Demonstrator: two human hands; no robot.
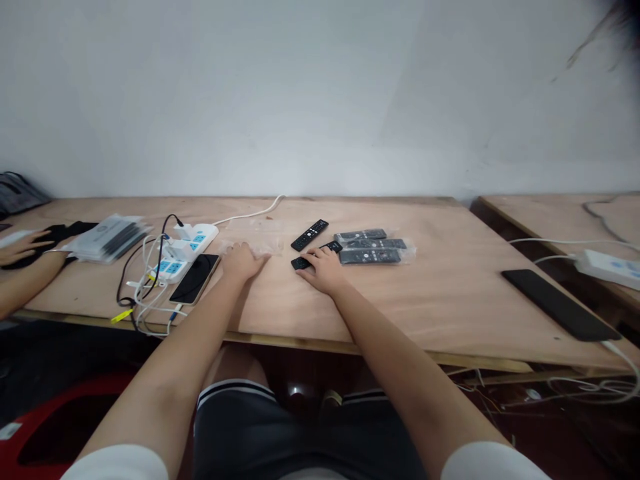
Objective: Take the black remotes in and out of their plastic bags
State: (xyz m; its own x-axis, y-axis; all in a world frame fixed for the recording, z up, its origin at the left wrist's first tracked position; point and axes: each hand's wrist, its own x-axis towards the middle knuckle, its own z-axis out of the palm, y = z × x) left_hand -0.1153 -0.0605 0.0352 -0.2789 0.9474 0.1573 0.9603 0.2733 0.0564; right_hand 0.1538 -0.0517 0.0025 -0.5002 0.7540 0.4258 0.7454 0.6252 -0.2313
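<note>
My right hand [324, 268] is closed over a black remote control [300, 263] lying on the table, its two ends showing past the fingers. A second black remote control [309, 235] lies bare just beyond it, tilted the same way. To the right, several remote controls in clear plastic sleeves [371, 256] lie side by side, close to the held one. My left hand [241, 260] rests flat with the thumb stretched to the side, its fingertips at the near edge of clear plastic bags [260, 233].
Left of my arm are a phone [196, 279] and a white power strip [186, 248] with tangled cables. Further left, another person's hands [23, 247] lie near a plastic-wrapped stack [107, 237]. A black phone [560, 303] bridges toward the right table edge, beside a gap and a second table [545, 210].
</note>
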